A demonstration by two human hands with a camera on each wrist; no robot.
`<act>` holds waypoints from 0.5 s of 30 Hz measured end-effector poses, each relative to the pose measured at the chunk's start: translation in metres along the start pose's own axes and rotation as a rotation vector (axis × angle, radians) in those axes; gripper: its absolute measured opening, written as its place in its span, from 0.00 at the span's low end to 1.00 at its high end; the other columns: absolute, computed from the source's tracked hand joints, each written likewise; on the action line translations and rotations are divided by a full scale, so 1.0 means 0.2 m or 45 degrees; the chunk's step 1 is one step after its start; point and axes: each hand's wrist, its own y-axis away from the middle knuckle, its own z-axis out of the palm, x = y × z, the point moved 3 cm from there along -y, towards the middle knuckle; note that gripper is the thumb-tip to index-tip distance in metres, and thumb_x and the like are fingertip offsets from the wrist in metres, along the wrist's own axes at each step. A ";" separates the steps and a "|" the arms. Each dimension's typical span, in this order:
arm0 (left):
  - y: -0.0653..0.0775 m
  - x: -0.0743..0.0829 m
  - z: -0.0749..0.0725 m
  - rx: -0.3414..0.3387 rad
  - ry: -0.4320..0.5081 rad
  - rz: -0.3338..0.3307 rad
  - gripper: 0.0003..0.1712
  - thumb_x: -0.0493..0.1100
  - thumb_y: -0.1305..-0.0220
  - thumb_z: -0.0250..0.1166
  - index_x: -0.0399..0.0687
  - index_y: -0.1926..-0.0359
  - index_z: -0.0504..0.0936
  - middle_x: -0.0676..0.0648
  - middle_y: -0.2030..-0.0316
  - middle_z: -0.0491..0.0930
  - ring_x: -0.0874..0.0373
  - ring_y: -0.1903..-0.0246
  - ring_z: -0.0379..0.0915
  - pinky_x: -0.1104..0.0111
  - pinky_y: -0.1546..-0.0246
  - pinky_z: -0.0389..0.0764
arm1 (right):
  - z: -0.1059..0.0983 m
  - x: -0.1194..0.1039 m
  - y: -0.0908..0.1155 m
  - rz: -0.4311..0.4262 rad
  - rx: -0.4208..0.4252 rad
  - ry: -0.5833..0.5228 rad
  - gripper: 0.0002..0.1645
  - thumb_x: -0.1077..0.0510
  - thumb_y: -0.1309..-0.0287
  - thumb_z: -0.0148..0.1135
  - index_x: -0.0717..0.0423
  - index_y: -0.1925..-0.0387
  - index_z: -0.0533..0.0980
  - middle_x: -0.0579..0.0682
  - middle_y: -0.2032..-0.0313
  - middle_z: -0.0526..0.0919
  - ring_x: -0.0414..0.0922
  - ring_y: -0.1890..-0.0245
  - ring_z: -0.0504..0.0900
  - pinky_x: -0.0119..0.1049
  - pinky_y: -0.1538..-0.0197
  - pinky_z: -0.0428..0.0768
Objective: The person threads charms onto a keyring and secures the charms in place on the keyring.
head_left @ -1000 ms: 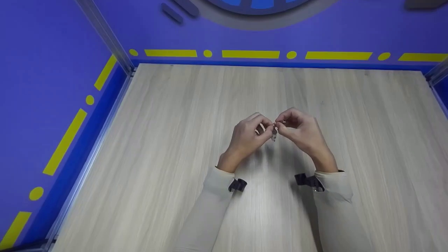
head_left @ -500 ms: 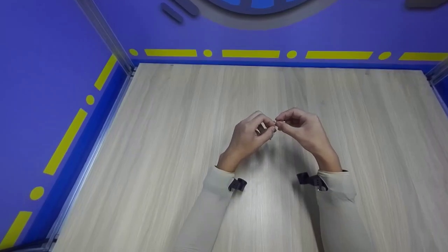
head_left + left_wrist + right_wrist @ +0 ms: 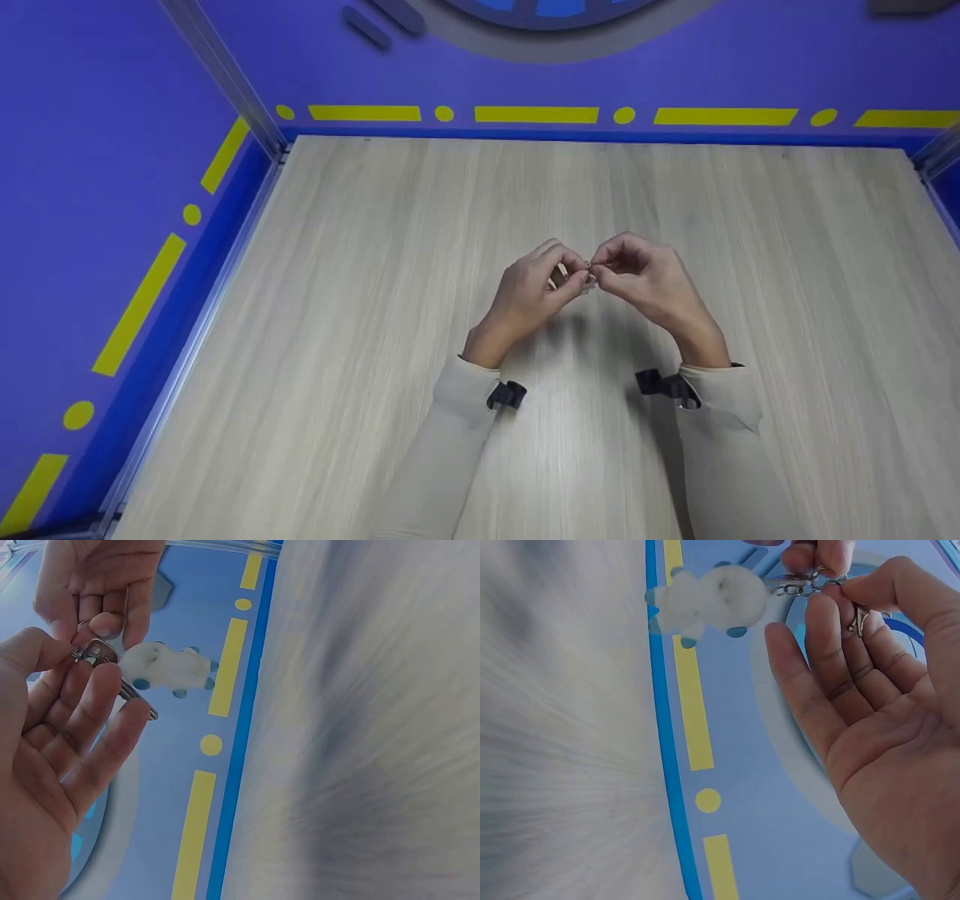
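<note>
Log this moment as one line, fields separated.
left hand: pinches metal fittings | right hand: pinches metal fittings | charm: hangs above table

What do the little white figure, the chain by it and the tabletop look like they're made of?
White figure: perhaps rubber or plastic, matte, as it shows no sharp highlights. Chain: likely metal, with silvery glints on its links. Tabletop: wood or wood-look laminate, smooth, with pale streaky grain and a soft sheen.
</note>
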 end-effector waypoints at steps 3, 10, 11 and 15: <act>0.00 0.00 0.00 0.008 0.027 0.016 0.03 0.34 0.28 0.68 0.39 0.59 0.81 0.46 0.61 0.82 0.57 0.68 0.82 0.75 0.65 0.81 | 0.00 0.01 0.00 0.004 0.005 -0.003 0.04 0.75 0.37 0.66 0.68 0.63 0.81 0.58 0.65 0.85 0.43 0.65 0.86 0.29 0.59 0.84; 0.00 0.00 -0.01 0.077 0.115 0.081 0.04 0.30 0.33 0.71 0.38 0.61 0.82 0.46 0.64 0.83 0.58 0.70 0.81 0.74 0.67 0.82 | 0.00 0.01 0.00 0.019 0.007 -0.010 0.03 0.73 0.36 0.68 0.66 0.63 0.81 0.59 0.64 0.85 0.42 0.66 0.85 0.29 0.60 0.82; 0.00 -0.01 -0.01 0.089 0.124 0.081 0.04 0.31 0.33 0.71 0.37 0.61 0.82 0.46 0.64 0.83 0.58 0.70 0.81 0.74 0.67 0.83 | 0.00 0.01 0.00 0.026 0.006 -0.009 0.03 0.73 0.36 0.68 0.66 0.63 0.81 0.59 0.64 0.85 0.42 0.66 0.85 0.29 0.60 0.83; 0.00 -0.01 -0.02 0.121 0.156 0.071 0.04 0.32 0.31 0.72 0.36 0.61 0.84 0.45 0.64 0.84 0.58 0.70 0.82 0.73 0.66 0.84 | -0.01 0.01 0.00 0.057 -0.006 0.001 0.03 0.70 0.34 0.69 0.68 0.62 0.81 0.58 0.64 0.86 0.42 0.66 0.85 0.29 0.60 0.83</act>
